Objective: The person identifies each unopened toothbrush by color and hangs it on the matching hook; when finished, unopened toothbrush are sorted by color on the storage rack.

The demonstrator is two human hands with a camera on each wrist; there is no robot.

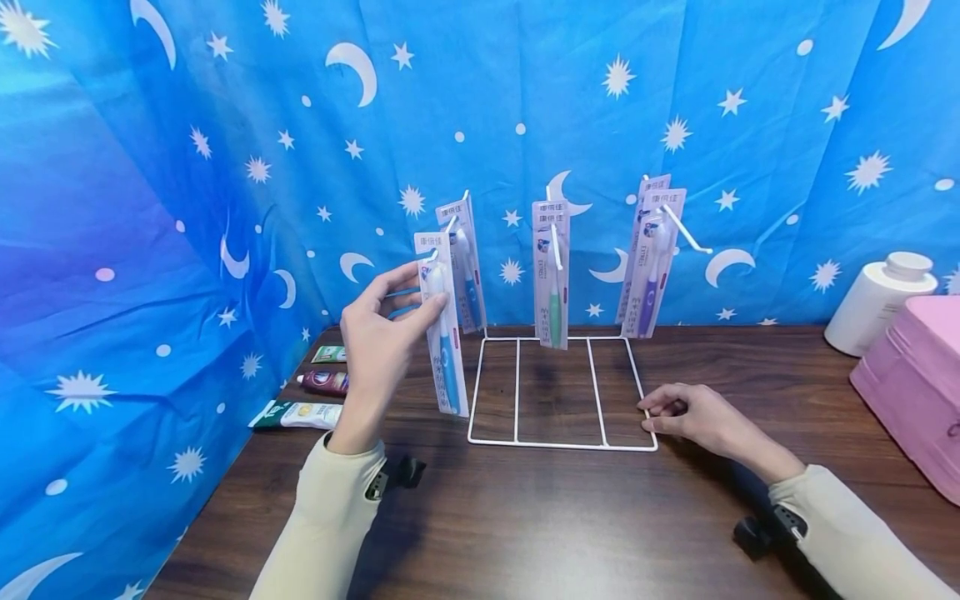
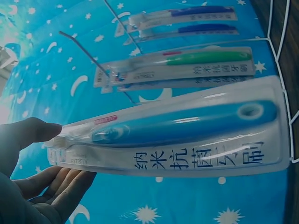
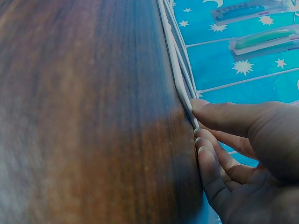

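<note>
Between thumb and fingers, my left hand (image 1: 378, 333) pinches the upper part of a packaged blue toothbrush (image 1: 447, 358). Its card hangs upright, its top overlapping the front of the left hook (image 1: 451, 224) in the head view. Behind it, another packaged blue toothbrush (image 1: 468, 279) hangs on the rack. Packaged green toothbrush (image 1: 555, 312) fronts the middle hook, with another card behind. Packaged purple toothbrush (image 1: 651, 292) hangs at right, also with one behind. My right hand (image 1: 701, 421) pinches the right side of the white wire rack's base (image 1: 562, 446), low at the tabletop.
Toothpaste tubes lie at the left: a green one (image 1: 328, 354), a dark red one (image 1: 326, 382) and a white one with a green end (image 1: 300, 414). A white bottle (image 1: 877, 304) and a pink case (image 1: 911, 383) stand at the right. Behind the wooden table (image 1: 525, 517) hangs a blue starry cloth (image 1: 480, 92).
</note>
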